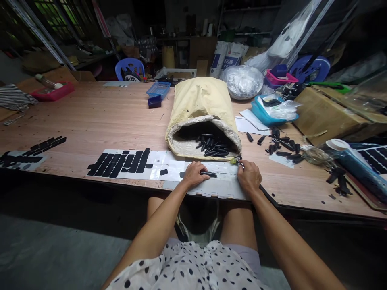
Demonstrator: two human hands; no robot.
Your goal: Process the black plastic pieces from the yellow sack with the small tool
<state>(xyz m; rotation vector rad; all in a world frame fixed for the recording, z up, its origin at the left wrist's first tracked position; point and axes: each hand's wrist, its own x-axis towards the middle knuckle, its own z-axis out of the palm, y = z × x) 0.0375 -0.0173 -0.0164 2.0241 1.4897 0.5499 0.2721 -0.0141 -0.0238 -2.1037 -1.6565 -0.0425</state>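
Note:
My left hand (193,174) rests on a white backing sheet (222,183) at the table's front edge, fingers closed on a slim black plastic piece (210,174). My right hand (249,176) is closed around a thin tool (240,162) whose tip points toward the sack. A yellow sack (201,106) lies on its side just beyond both hands, its mouth open and showing several black pieces (213,147). To the left lies a white sheet with rows of black stickers (121,163).
Loose black pieces (282,147) are scattered right of the sack. A cardboard box (325,114), a blue tray (270,110), a bottle (353,165), a blue basket (159,89), a red tray (53,92) and more sticker sheets (27,155) sit on the wooden table (99,117).

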